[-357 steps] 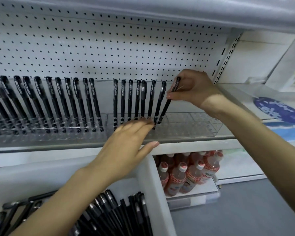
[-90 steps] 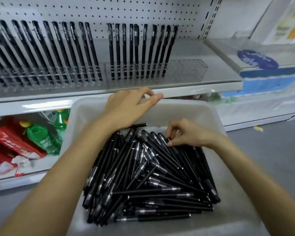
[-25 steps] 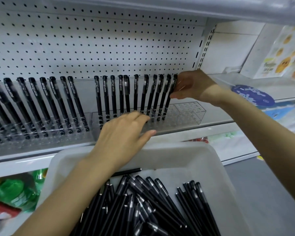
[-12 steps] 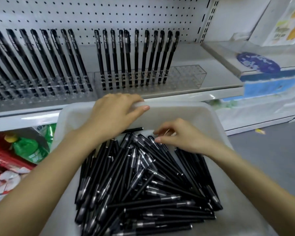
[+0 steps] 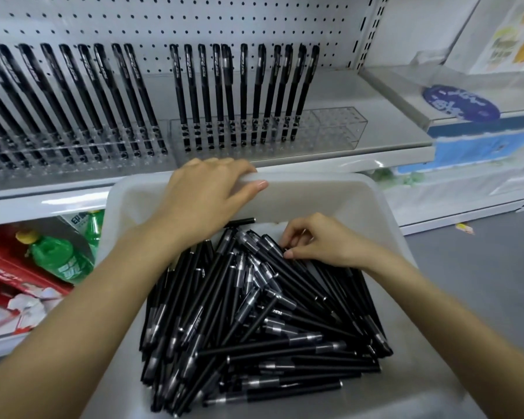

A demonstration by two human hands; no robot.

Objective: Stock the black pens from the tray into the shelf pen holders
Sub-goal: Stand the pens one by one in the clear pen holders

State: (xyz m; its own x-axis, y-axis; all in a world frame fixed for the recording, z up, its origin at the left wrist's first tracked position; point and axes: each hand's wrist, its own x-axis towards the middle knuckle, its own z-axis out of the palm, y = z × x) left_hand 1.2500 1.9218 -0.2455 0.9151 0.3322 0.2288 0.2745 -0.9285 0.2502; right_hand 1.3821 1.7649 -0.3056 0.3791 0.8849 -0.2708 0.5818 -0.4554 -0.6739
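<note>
Black plastic pens (image 5: pixel 254 313) lie heaped in the white plastic tray (image 5: pixel 315 198). Our right hand (image 5: pixel 324 243) pinches one at the tray's far end, fingers together; tangled neighbours could lift with it. Our left hand (image 5: pixel 206 195) grips the far rim. Beyond the tray, the clear acrylic holder (image 5: pixel 336 128) has free holes, unobstructed.

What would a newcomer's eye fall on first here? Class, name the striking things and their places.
First, the heap of black pens filling the white tray at bottom centre, where the right hand pinches one at the far end while the left hand grips the far rim. Next, the row of standing pens in clear holders on the shelf above.
</note>
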